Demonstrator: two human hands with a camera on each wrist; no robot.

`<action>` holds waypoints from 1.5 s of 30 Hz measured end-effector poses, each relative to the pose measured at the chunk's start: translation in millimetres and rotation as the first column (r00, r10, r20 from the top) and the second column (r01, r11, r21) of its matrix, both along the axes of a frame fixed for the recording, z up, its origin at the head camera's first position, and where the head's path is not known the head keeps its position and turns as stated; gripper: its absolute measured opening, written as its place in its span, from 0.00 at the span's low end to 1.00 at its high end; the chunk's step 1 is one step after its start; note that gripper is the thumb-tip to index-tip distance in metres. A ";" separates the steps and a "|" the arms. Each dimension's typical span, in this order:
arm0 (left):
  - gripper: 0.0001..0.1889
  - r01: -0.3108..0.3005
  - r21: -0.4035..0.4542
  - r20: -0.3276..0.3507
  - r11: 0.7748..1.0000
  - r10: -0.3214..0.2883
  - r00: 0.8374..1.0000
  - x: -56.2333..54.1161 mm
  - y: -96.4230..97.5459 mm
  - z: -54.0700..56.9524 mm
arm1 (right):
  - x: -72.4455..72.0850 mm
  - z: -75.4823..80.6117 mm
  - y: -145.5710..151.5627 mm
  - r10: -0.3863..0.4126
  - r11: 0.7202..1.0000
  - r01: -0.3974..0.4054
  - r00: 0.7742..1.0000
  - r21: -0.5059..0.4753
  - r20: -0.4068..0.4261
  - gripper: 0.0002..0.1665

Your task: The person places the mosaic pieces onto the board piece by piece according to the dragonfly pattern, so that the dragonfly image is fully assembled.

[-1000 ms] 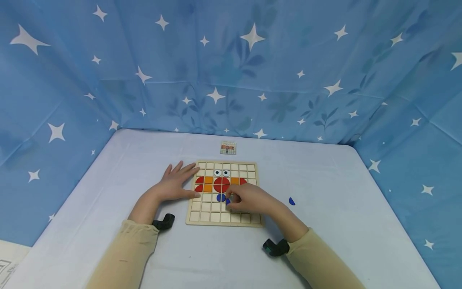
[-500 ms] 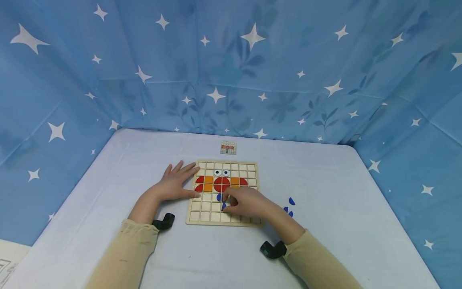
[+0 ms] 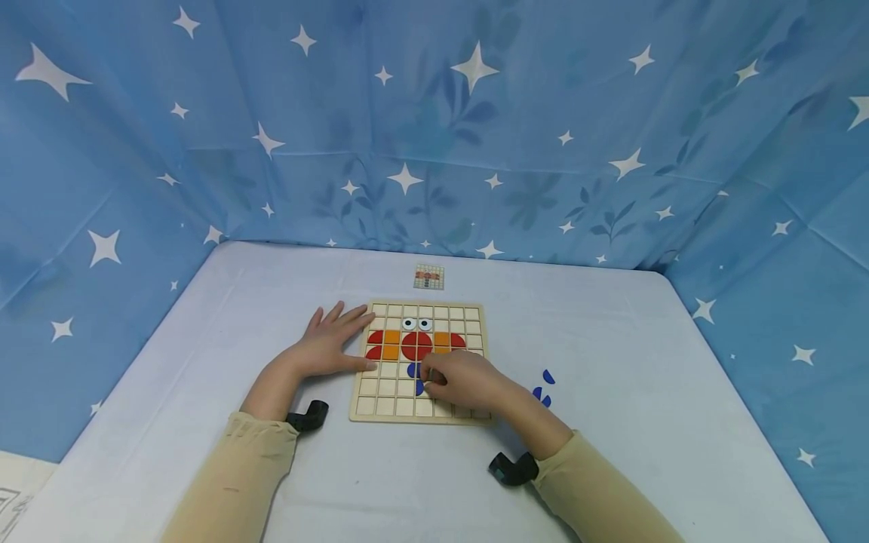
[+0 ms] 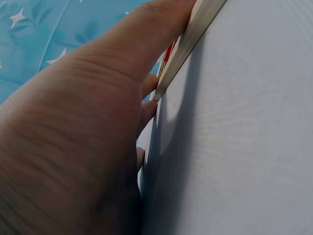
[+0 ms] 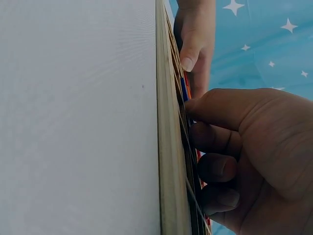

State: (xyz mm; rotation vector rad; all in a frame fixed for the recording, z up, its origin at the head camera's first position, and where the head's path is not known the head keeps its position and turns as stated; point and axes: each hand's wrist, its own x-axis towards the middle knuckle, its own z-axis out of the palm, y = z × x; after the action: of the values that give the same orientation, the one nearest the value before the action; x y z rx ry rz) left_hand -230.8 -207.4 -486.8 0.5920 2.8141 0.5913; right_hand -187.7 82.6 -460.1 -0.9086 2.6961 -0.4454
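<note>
A square wooden grid board [image 3: 366, 407] lies on the table, with red, orange and eye-patterned pieces set in its cells. My left hand [image 3: 329, 351] rests spread at the board's left edge, thumb and fingertips on the frame. In the left wrist view, the left thumb [image 4: 146, 39] lies over the rim. My right hand [image 3: 468, 377] is over the lower middle, thumb and curled fingers pinching at a small blue piece with a curved edge [image 3: 419, 388], partly hidden by the fingertips. Just above it sits another blue piece [image 3: 413, 370], also partly covered.
Several loose blue pieces [image 3: 548, 376] lie on the white cloth right of the board, beside my right forearm. A small pattern card [image 3: 429, 277] lies beyond the board's far edge. Blue star-printed curtains [image 3: 434, 181] enclose the table's back and sides.
My right hand has moved slightly left and down, and the blue piece it brought now lies flat in a cell. More loose blue pieces show beside the forearm. My left hand has stayed put.
</note>
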 end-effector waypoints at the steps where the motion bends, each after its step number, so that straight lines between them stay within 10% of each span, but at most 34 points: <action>1: 0.52 0.000 0.001 0.001 1.000 0.000 1.000 -0.1 -0.1 0.0 | -0.1 -0.1 -0.3 0.001 1.000 -0.001 1.000 0.001 0.000 0.05; 12: 0.52 0.004 -0.003 -0.005 1.000 -0.004 1.000 -0.2 0.4 0.1 | -3.7 15.4 20.0 -0.035 0.998 0.037 0.999 -0.052 0.031 0.01; 25: 0.53 -0.003 -0.018 0.000 1.000 0.003 1.000 -0.8 0.6 0.6 | -5.4 30.0 111.3 -0.166 0.978 0.171 0.985 -0.124 0.051 0.02; 45: 0.52 -0.002 -0.002 -0.003 1.000 0.002 1.000 1.7 1.9 1.8 | -4.9 6.2 199.3 -0.180 0.968 0.188 0.982 -0.167 0.060 0.11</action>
State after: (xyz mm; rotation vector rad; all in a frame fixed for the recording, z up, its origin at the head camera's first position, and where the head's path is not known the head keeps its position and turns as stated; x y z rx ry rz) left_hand -229.1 -205.5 -485.0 0.5902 2.8181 0.5891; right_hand -192.6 281.9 -453.8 -0.6819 2.7448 -0.7393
